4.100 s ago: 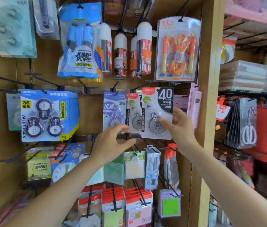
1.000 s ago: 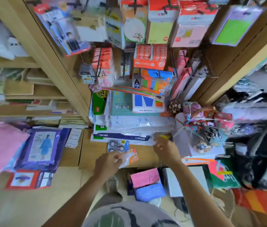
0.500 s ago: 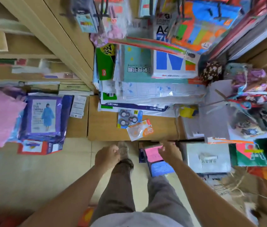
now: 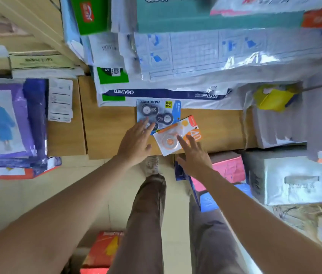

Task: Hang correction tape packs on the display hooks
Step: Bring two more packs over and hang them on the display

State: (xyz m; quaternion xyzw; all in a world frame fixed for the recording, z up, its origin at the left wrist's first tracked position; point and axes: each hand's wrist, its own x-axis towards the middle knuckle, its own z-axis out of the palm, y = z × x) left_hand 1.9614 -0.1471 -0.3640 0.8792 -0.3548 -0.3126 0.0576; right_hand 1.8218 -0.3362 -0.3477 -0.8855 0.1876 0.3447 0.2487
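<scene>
Two correction tape packs lie on a low wooden ledge (image 4: 112, 131) below the display. The blue value pack (image 4: 158, 113) holds three dark tape rolls. An orange-and-white pack (image 4: 178, 135) marked 40 lies partly over its lower right corner. My left hand (image 4: 136, 141) is open, fingers spread, with fingertips over the blue pack's lower left corner. My right hand (image 4: 193, 155) is open too, its fingertips resting on the orange pack. Neither hand grips anything. The display hooks are out of view.
Stacks of paper packs and plastic-wrapped sheets (image 4: 195, 56) crowd the ledge behind the tape packs. A purple raincoat package (image 4: 8, 119) lies at left. Pink and blue boxes (image 4: 227, 171) and a white box (image 4: 298, 178) sit on the floor at right, beside my legs.
I looked down from the display hooks to the low ledge. Both hands have reached forward from near my legs onto the two tape packs lying there.
</scene>
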